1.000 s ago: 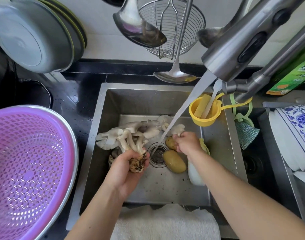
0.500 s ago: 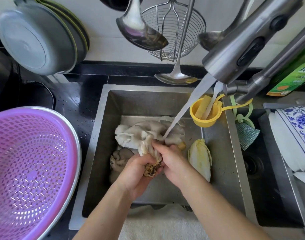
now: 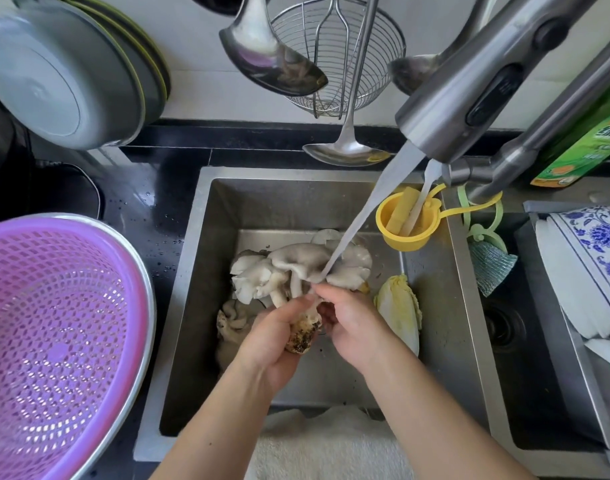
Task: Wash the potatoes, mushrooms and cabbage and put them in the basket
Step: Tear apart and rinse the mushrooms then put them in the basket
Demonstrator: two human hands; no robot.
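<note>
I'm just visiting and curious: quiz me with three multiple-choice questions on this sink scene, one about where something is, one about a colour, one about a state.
1. Where does the cabbage lie?
A. In the basket
B. In the sink, beside the right hand
C. On the counter

2. What colour is the basket?
A. Purple
B. Yellow
C. Green

3. What is the tap doing?
A. It is off
B. It drips into the basket
C. It runs onto the mushrooms

Answers:
1. B: the cabbage rests on the floor of the sink, next to the right hand.
2. A: its mesh is purple, set in a metal bowl.
3. C: the stream lands on the mushrooms, whose dirty stem base the left hand grips.
</note>
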